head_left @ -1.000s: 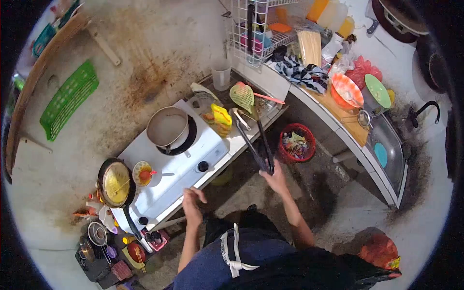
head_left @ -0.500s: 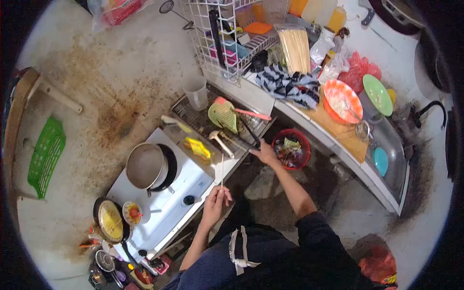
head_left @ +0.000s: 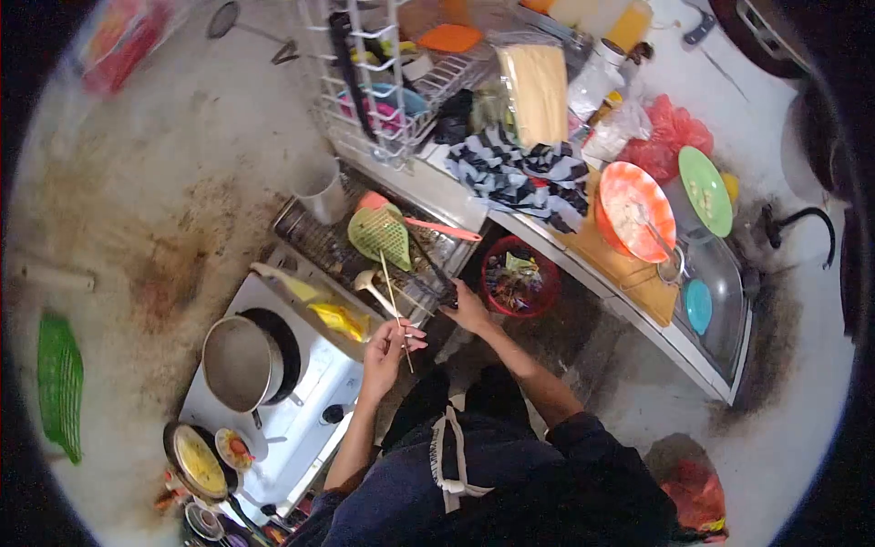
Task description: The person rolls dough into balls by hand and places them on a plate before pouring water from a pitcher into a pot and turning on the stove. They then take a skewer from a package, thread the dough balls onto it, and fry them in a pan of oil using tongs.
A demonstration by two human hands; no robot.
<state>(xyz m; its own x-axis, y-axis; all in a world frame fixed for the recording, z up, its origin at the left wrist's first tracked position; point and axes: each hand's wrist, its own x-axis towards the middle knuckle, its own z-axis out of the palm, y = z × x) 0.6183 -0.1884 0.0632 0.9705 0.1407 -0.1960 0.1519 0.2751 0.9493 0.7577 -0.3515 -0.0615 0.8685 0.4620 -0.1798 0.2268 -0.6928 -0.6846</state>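
My left hand (head_left: 385, 354) is closed around a thin wooden stick (head_left: 392, 290), which looks like a skewer and points up and away over the stove's edge. Farther right, my right hand (head_left: 468, 310) has its fingers on the end of a dark-handled utensil (head_left: 431, 263) lying on the rack; the utensil's head cannot be made out. Beyond the hands lie a ladle with a pale bowl (head_left: 366, 281), a green mesh piece (head_left: 379, 235) and a pink-handled utensil (head_left: 444, 229). A yellow packet (head_left: 337, 321) is left of the ladle.
The white stove (head_left: 301, 401) carries a pot (head_left: 239, 363); a pan with yellow contents (head_left: 198, 462) stands near its left end. A red bin (head_left: 521, 276) is below the counter. Farther right are an orange bowl (head_left: 612, 219), a green plate (head_left: 705, 190) and the sink (head_left: 729, 319).
The view has shifted, so the stove and rack appear farther left. The stick in my left hand has tilted and now sticks out below the hand too. My right hand stays at the dark handle.
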